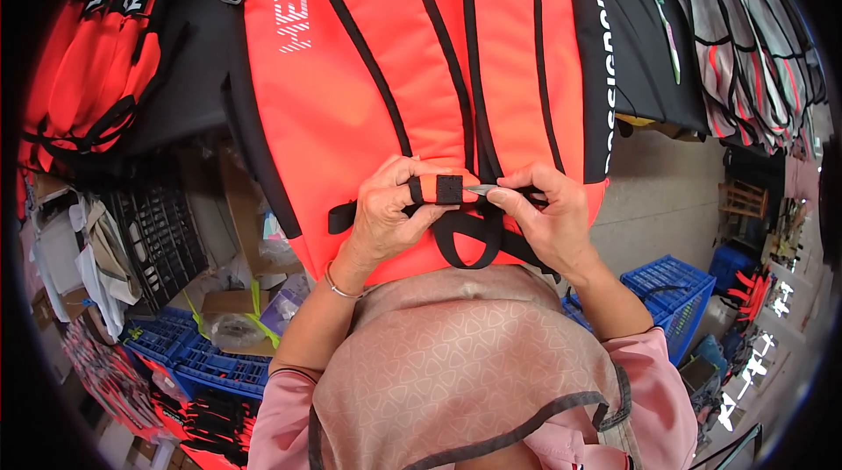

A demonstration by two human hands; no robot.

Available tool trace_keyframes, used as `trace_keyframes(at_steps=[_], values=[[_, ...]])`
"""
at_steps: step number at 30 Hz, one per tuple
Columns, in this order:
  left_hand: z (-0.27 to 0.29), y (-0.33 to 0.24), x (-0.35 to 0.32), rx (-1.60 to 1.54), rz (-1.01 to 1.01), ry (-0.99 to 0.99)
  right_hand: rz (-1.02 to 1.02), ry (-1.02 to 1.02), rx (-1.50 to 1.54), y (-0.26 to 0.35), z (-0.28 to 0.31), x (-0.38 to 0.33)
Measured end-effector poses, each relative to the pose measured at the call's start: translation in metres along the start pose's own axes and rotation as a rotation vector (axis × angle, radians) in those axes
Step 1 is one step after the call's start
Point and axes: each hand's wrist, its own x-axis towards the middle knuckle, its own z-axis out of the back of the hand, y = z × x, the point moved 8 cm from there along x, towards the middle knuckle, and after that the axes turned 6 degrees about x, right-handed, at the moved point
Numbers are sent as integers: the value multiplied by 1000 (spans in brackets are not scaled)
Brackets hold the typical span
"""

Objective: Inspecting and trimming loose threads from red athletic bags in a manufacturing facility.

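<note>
A bright orange-red backpack (351, 110) with black piping and black side panels lies in front of me, its lower end against my apron. Near that end, my left hand (386, 207) pinches an orange and black strap (449, 189) with a square black patch on it. My right hand (548, 211) is closed on a small pointed metal tool (479, 190), whose tip touches or nearly touches the strap beside the patch. Whether it is snips or tweezers I cannot tell. Below both hands hangs a black webbing loop (469, 251).
The backpack rests on a dark table (195, 84). Orange-red straps (96, 67) are piled at the left, grey pieces with black edging (745, 40) at the right. A toothbrush (668, 36) lies by the grey pieces. Blue crates (675, 295) (219, 365) stand at both sides.
</note>
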Motion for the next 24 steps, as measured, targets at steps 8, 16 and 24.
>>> trace_keyframes(at_steps=[8, 16, 24], values=[[2, 4, -5, -17, 18, -6, -124, -97, 383, -6, 21, 4], [-1, 17, -9, 148, 130, 21, 235, -36, -103, 24, -10, 4], [-7, -8, -9, 205, -122, -28, 525, -302, -625, 46, 2, -23]])
